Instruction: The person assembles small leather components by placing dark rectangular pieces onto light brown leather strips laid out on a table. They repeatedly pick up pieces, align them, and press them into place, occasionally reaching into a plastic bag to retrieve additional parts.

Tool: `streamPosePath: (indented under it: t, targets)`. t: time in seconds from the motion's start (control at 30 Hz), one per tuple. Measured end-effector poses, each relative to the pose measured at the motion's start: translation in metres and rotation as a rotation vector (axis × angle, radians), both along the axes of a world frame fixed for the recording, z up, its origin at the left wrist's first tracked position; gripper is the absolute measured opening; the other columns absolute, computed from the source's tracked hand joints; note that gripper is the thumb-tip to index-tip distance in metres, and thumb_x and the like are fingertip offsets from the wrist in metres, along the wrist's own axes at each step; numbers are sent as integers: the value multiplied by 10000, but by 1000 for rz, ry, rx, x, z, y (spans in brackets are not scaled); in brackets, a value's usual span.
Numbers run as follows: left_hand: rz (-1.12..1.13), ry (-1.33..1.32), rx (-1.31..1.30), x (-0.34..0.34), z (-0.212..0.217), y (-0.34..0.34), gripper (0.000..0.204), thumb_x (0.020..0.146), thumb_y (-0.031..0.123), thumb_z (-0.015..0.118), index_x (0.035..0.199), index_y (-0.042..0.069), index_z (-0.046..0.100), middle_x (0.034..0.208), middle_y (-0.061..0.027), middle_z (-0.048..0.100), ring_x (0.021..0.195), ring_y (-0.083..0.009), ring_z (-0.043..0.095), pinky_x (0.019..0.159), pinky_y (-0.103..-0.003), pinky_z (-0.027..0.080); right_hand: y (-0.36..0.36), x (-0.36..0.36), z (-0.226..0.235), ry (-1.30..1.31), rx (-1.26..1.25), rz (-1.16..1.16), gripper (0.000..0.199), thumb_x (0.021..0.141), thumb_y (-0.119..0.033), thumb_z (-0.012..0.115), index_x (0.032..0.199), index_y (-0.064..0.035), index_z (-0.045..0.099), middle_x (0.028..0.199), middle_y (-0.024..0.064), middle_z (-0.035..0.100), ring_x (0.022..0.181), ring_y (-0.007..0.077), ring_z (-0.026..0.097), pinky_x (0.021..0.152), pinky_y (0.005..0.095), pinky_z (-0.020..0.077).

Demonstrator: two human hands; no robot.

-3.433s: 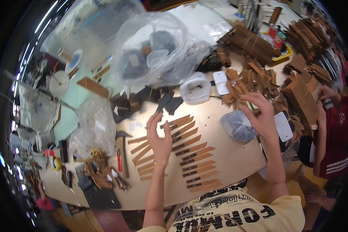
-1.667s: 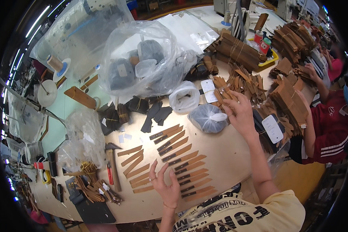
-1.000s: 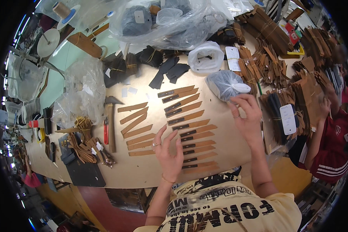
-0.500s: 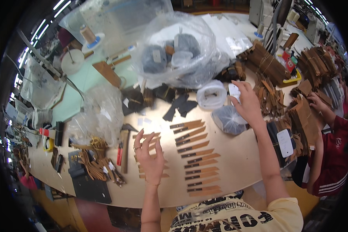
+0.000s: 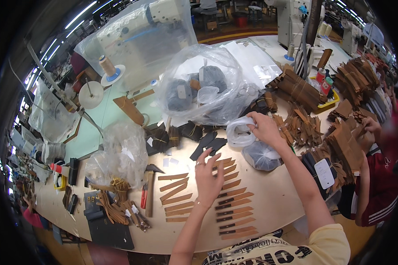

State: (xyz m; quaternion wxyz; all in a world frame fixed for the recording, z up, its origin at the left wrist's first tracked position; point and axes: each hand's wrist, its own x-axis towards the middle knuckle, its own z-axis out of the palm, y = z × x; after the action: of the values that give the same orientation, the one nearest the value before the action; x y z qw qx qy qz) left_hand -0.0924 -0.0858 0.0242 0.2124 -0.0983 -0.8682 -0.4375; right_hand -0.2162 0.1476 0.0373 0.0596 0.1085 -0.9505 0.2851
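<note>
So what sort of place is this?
Probably a leather-goods or sewing workshop. The clues: brown, leather-like strips laid out in columns on the table, a tied bundle of larger brown pieces, and a thread spool.

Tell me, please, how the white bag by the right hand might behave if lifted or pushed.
The white bag would probably flex and sag, since its walls look thin and creased. Pushed, it would likely slump or slide rather than roll, given its squat shape. Its open mouth might spill anything inside if tipped.
</note>
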Motion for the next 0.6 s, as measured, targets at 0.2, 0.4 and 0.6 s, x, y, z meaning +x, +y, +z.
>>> streamPosePath:
  t: [0.2,0.4,0.6]
  targets:
    - [-131,4,-263,-61,-33,37,265,853,117,628,1109,50,636,1294,-205,503,1171,-381,496,965,-468,394,4,9,-8,365,139,133,272,763,-129,665,1034,-119,639,1266,141,517,1177,338,483,915,438,428]
    - [-112,-53,-361,-97,-50,55,299,849,167,635,1138,93,645,1333,-219,488,1232,-378,452,1009,-496,358,-4,-7,-30,352,373,281,120,683,-136,682,784,-88,727,1451,197,395,1345,347,347,1029,446,341]
    - [-164,-180,-569,-93,-63,55,323,832,211,649,1125,77,673,1339,-222,490,1284,-360,418,1044,-489,295,-12,-22,-50,329,600,175,153,703,-159,668,797,-56,730,1516,214,309,1359,333,330,1032,425,335]
